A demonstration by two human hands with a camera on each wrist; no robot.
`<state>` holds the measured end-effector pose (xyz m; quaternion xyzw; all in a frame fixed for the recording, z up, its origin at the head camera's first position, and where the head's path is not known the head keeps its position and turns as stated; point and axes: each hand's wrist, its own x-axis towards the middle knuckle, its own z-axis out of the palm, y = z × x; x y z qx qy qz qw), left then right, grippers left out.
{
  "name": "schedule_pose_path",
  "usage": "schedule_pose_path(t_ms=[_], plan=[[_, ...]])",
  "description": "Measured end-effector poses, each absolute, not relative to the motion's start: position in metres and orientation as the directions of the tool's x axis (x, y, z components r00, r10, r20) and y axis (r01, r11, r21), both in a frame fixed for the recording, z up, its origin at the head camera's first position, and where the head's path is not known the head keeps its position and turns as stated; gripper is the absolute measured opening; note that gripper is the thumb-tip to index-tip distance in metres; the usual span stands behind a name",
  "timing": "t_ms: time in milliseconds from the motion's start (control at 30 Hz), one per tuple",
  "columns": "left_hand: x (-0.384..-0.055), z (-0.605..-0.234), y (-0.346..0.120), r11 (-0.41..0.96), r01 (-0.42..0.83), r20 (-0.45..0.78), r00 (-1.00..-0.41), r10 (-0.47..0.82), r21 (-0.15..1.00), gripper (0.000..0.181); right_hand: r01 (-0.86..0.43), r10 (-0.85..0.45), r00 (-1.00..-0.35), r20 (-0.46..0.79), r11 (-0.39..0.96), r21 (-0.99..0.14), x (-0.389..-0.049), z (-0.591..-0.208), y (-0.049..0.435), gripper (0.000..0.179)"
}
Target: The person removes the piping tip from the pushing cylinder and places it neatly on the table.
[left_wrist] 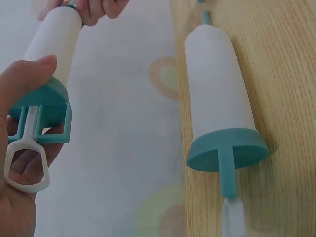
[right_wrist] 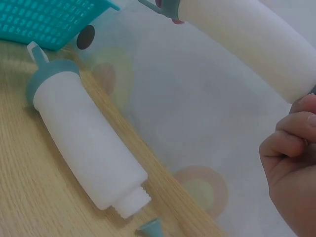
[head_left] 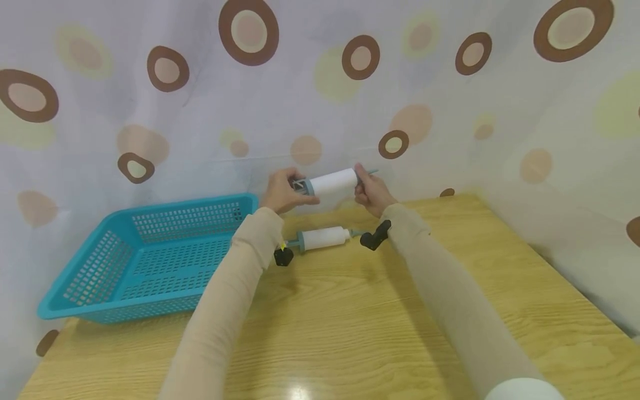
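Between my two hands, above the back of the table, is a white icing syringe with a teal collar and a ringed plunger. My left hand grips it at the collar, its thumb along the barrel in the left wrist view. At the other end, the fingers of my right hand pinch the narrow teal tip, mostly hidden by them. A second icing syringe lies on the table below. Its threaded neck is bare in the right wrist view, with a teal nozzle beside it.
A teal perforated basket stands on the left of the wooden table. Behind the table's back edge hangs a white cloth with round brown patterns. Black wrist cameras hang under both forearms, close to the lying syringe.
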<state>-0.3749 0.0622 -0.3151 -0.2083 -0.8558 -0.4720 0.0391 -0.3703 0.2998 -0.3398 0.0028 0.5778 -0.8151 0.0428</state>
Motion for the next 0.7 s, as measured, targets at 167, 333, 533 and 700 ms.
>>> schedule_pose_path(t_ms=[167, 333, 533, 700], plan=[[-0.3728, -0.3172, 0.0594, 0.454, 0.347, 0.234, -0.929, 0.287, 0.821, 0.053, 0.055, -0.083, -0.996, -0.032, -0.292, -0.955, -0.3726, -0.3419, 0.3011, 0.041], [-0.3735, -0.3168, 0.0602, 0.450, 0.348, 0.247, -0.931, 0.269, 0.822, 0.052, 0.013, -0.095, -0.995, 0.017, -0.300, -0.954, -0.3713, -0.3458, 0.3006, 0.033], [-0.3742, -0.3167, 0.0619, 0.406, 0.316, 0.248, -0.945, 0.212, 0.857, 0.044, -0.065, -0.152, -0.981, 0.120, -0.327, -0.943, -0.3698, -0.3460, 0.3003, 0.029], [-0.3743, -0.3175, 0.0617, 0.405, 0.298, 0.237, -0.952, 0.194, 0.864, 0.042, -0.035, -0.197, -0.973, 0.118, -0.380, -0.924, -0.3722, -0.3457, 0.3011, 0.031]])
